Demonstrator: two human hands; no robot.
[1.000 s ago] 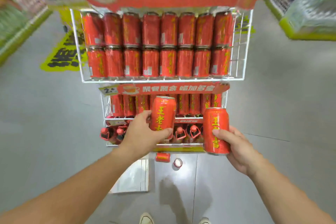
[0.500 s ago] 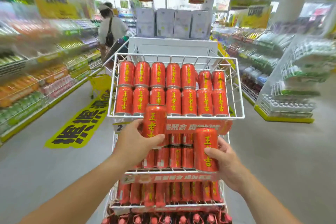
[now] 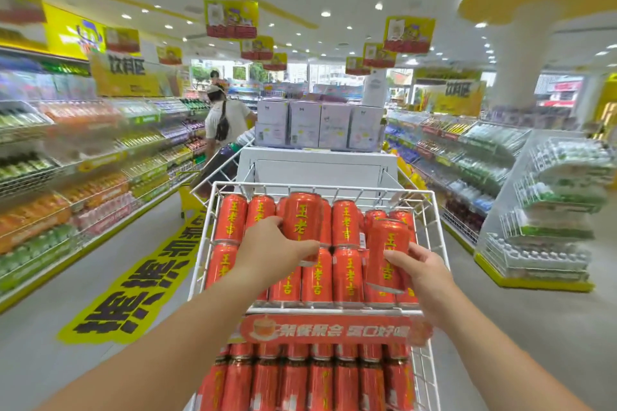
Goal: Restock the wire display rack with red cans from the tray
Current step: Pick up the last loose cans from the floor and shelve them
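A white wire display rack (image 3: pixel 430 243) stands in front of me, its top basket filled with rows of red cans with yellow characters. My left hand (image 3: pixel 270 252) grips one red can (image 3: pixel 303 220), held upright over the middle of the top basket's stacked cans. My right hand (image 3: pixel 422 272) grips a second red can (image 3: pixel 389 252) upright at the basket's right side, in front of the cans there. A lower shelf (image 3: pixel 300 384) under the red banner (image 3: pixel 327 330) also holds red cans. No tray is in view.
Drink shelves (image 3: pixel 83 183) line the aisle on the left and shelves of bottles (image 3: pixel 484 163) on the right. A person (image 3: pixel 223 120) stands at the left shelves beyond the rack. A white stand with pale boxes (image 3: pixel 317 125) is behind the rack. A yellow floor sticker (image 3: pixel 133 280) lies left.
My view has risen from the floor and lower shelves to the top basket. Both hands lifted their cans up and forward, from below the basket's front to over its stacked cans.
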